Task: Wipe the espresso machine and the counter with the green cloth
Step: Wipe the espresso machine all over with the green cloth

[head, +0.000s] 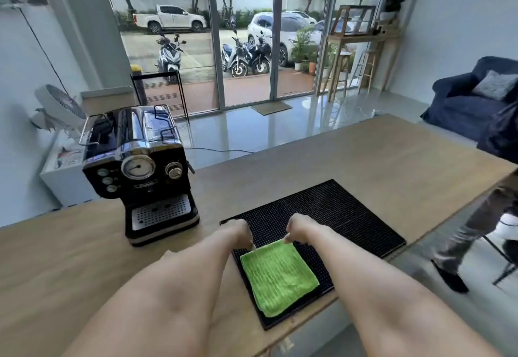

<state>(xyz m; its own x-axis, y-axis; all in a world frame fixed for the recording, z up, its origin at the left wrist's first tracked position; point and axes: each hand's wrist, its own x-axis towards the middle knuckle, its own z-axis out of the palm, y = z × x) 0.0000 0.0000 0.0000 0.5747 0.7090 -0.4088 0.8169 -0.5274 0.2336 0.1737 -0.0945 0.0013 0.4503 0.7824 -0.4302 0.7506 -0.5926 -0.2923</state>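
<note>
A folded green cloth [279,276] lies flat on a black rubber mat [336,210] on the wooden counter [364,160]. My left hand [238,233] pinches the cloth's far left corner. My right hand [298,230] pinches its far right corner. Both hands curl down at the cloth's far edge, so the fingertips are partly hidden. The black and chrome espresso machine [140,171] stands on the counter to the left of the mat, a hand's width from my left hand.
The counter's right edge runs diagonally past the mat. A person's legs [471,233] are walking beside that edge. A power cable [218,149] trails from behind the machine. A blue sofa [471,98] and glass doors lie beyond.
</note>
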